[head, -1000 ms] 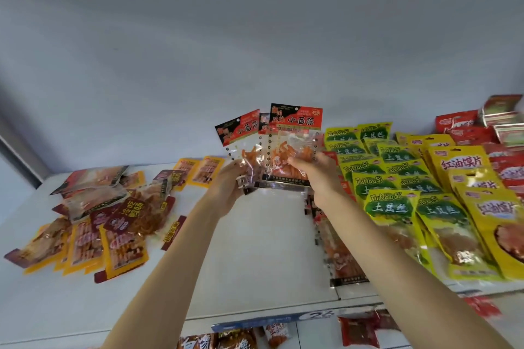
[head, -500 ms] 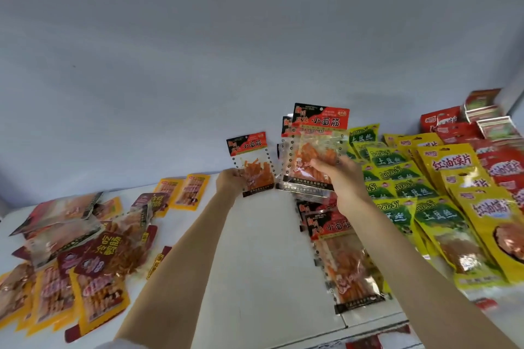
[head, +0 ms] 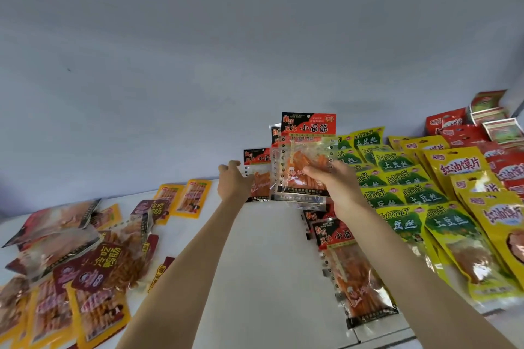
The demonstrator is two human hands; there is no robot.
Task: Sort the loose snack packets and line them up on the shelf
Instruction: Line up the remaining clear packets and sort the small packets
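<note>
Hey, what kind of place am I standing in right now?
Probably a small shop: a white display shelf, neat rows of green snack packets and a blue price strip below it in earlier frames.

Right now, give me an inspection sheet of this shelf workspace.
Surface: white shelf, bare strip down the middle.
Job's things: red-topped clear packets held upright in the right hand; one smaller red-topped packet at the left hand; same kind laid in a row below.
Clutter: unsorted pile of maroon and orange packets at left.
Sorted stock: green packets, yellow packets, red packets in rows at right.
Grips: right closed on its stack; left fingers spread against its packet.
Cables: nothing seen.
Surroundings: plain back wall.
</note>
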